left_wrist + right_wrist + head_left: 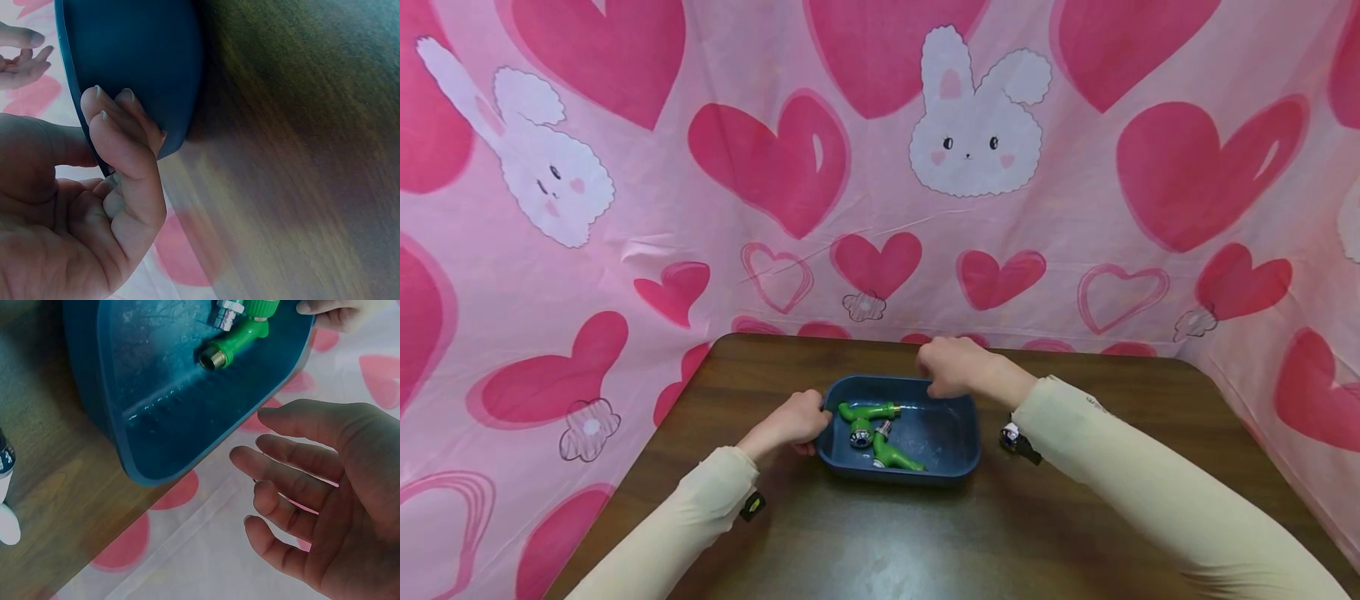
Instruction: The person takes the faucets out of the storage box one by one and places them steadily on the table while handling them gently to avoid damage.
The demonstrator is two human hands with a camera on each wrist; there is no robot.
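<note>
A blue plastic basin (936,477) stands on the wooden table, with green plastic taps (868,411) that have threaded metal ends lying in its left half. My left hand (797,419) grips the basin's left rim. In the left wrist view, the thumb (72,147) is on the inner side of the wall and curled fingers (125,147) press its outside. Over the far right corner of the basin is my right hand (951,367). Its fingers (281,475) are spread and loosely bent in the right wrist view, apart from the rim and holding nothing.
A small dark and white object (1010,435) lies right of the basin, partly hidden by the right wrist; its kind is unclear. Behind the table's far edge (775,337) hangs a pink cloth (880,200) with hearts and rabbits, which also runs along both sides.
</note>
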